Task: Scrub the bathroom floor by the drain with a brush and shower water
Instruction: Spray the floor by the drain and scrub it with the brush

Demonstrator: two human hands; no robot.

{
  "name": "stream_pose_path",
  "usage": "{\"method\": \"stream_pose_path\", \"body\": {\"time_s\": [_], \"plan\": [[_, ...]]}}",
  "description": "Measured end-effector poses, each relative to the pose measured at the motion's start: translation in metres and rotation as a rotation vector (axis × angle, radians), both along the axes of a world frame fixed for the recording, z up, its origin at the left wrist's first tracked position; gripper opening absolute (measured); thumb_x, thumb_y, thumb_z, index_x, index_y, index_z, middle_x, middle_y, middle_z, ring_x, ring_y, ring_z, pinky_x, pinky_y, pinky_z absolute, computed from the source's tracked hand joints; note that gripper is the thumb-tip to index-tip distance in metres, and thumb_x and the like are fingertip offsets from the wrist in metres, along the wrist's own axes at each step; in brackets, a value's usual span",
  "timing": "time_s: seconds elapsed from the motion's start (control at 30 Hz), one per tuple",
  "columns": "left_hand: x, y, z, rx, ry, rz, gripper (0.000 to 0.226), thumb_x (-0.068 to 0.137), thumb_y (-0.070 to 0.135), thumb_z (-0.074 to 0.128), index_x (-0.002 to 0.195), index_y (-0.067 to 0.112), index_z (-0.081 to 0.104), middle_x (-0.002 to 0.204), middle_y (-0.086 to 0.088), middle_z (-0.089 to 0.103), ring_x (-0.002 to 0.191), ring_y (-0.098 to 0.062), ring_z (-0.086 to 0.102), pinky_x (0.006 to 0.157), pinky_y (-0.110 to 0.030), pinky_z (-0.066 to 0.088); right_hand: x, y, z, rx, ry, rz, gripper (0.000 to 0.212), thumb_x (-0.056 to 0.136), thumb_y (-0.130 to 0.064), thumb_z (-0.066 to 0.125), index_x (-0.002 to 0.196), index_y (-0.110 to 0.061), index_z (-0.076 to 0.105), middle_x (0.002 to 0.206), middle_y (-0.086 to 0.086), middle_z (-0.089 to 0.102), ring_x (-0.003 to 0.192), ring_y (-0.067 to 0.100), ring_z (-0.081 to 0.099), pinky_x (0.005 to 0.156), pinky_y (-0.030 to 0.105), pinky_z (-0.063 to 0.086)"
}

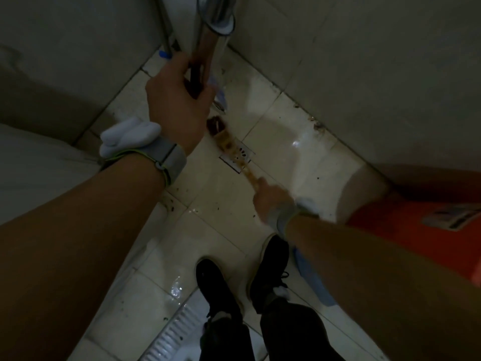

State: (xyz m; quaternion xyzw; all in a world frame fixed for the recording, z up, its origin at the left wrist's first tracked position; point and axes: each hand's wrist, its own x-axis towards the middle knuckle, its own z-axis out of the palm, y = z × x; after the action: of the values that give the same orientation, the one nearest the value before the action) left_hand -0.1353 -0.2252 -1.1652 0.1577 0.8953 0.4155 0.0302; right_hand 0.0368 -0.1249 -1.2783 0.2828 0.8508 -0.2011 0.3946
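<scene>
1. The left hand point(177, 92) was closed in a firm fist around the chrome handle of a shower head point(216, 19). It was held high beyond the drain point(238, 157), with the nozzle facing down.
2. The right hand point(270, 199), blurred, gripped the near end of a brush point(226, 142) just on the near side of the drain. How the fingers lay could not be told.
3. The brush stretched across the drain, its pale wooden body over the grate. Its dark bristled head was over the tile just past the drain's far corner.
4. Water point(221, 63) fell from the shower head toward the tile beyond the drain.
5. The floor point(286, 121) was pale glossy tile, wet and shining, with dark specks of dirt point(316, 125) scattered around the drain.
6. Grey walls point(364, 61) met in a corner beyond the drain.
7. An orange bucket point(406, 230) stood to the right of the drain, against the wall.
8. Two black shoes point(221, 285) stood on the near side of the drain. The ribbed white edge of a squat pan point(169, 334) lay nearer still.
</scene>
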Motion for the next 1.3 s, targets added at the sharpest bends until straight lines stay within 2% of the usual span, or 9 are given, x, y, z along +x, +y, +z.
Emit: {"method": "stream_pose_path", "body": {"time_s": [0.1,0.3,0.5,0.67,0.77,0.9,1.03,1.17,1.3], "plan": [[0.003,-0.002,0.003,-0.013,-0.009,0.002,0.023,0.086,0.025,0.064,0.105,0.011,0.062,0.079,0.002,0.058,0.067,-0.005,0.053,0.059,0.000,0.037,0.023,-0.008,0.000,-0.032,-0.106,0.170,0.051,0.105,-0.023,0.027,0.154,-0.020,0.013,0.126,0.013,0.059,0.101,0.030,0.065,0.069,0.033,0.050],[0.006,-0.004,-0.007,-0.013,-0.014,0.002,0.031,0.089,0.028,0.059,0.111,0.007,0.056,0.085,-0.001,0.054,0.071,-0.004,0.045,0.060,-0.010,0.033,-0.033,0.044,0.001,0.086,0.045,0.080,0.030,0.101,-0.022,0.034,0.126,-0.011,0.048,0.113,0.015,0.063,0.091,0.034,0.062,0.070,0.031,0.043],[0.011,0.002,-0.015,0.011,0.007,-0.099,0.042,0.095,0.030,0.054,0.127,0.004,0.046,0.109,-0.014,0.065,0.093,-0.027,0.062,0.070,-0.018,0.039,-0.076,0.054,0.002,0.153,0.032,0.069,0.029,0.100,-0.019,0.042,0.124,-0.006,0.049,0.097,0.011,0.058,0.090,0.030,0.061,0.079,0.036,0.049],[0.010,0.004,-0.006,-0.040,0.009,-0.075,0.046,0.096,0.031,0.052,0.133,0.006,0.041,0.113,-0.016,0.064,0.098,-0.028,0.060,0.068,-0.012,0.031,-0.010,0.005,0.000,0.038,-0.026,0.118,0.047,0.104,-0.015,0.027,0.151,-0.011,0.021,0.128,0.015,0.057,0.109,0.031,0.062,0.083,0.037,0.051],[0.011,0.002,-0.002,-0.069,-0.017,-0.091,0.049,0.097,0.027,0.053,0.137,0.004,0.037,0.115,-0.017,0.064,0.099,-0.029,0.059,0.067,-0.012,0.030,0.015,0.005,-0.004,0.018,-0.099,0.240,0.053,0.105,-0.021,0.025,0.155,-0.021,0.009,0.129,0.014,0.057,0.106,0.031,0.063,0.078,0.035,0.052],[0.008,0.002,-0.004,-0.103,-0.019,-0.074,0.050,0.097,0.028,0.052,0.137,0.004,0.036,0.116,-0.017,0.063,0.101,-0.032,0.060,0.069,-0.017,0.033,0.000,0.036,0.010,0.092,-0.081,0.282,0.049,0.104,-0.020,0.028,0.152,-0.020,0.021,0.125,0.014,0.059,0.106,0.033,0.063,0.078,0.034,0.051],[0.009,0.004,-0.009,-0.084,-0.019,-0.082,0.049,0.097,0.030,0.052,0.134,0.003,0.037,0.115,-0.016,0.064,0.099,-0.029,0.061,0.066,-0.013,0.032,-0.043,0.065,0.009,0.173,0.018,0.150,0.030,0.100,-0.018,0.040,0.126,-0.008,0.049,0.117,0.017,0.062,0.105,0.036,0.062,0.083,0.037,0.049],[0.013,0.006,-0.012,-0.068,-0.013,-0.089,0.049,0.096,0.031,0.053,0.136,0.006,0.037,0.119,-0.013,0.064,0.105,-0.025,0.061,0.071,-0.011,0.033,-0.070,0.072,0.003,0.223,-0.028,0.129,0.033,0.098,-0.022,0.044,0.126,-0.006,0.050,0.115,0.012,0.060,0.101,0.033,0.062,0.087,0.039,0.051],[0.016,0.010,-0.012,-0.093,-0.009,-0.096,0.054,0.097,0.031,0.053,0.140,0.005,0.035,0.118,-0.017,0.064,0.105,-0.033,0.060,0.072,-0.017,0.034,-0.031,0.036,0.007,0.125,0.007,0.032,0.031,0.103,-0.013,0.034,0.132,-0.007,0.042,0.119,0.013,0.060,0.105,0.030,0.063,0.070,0.030,0.042]]}}
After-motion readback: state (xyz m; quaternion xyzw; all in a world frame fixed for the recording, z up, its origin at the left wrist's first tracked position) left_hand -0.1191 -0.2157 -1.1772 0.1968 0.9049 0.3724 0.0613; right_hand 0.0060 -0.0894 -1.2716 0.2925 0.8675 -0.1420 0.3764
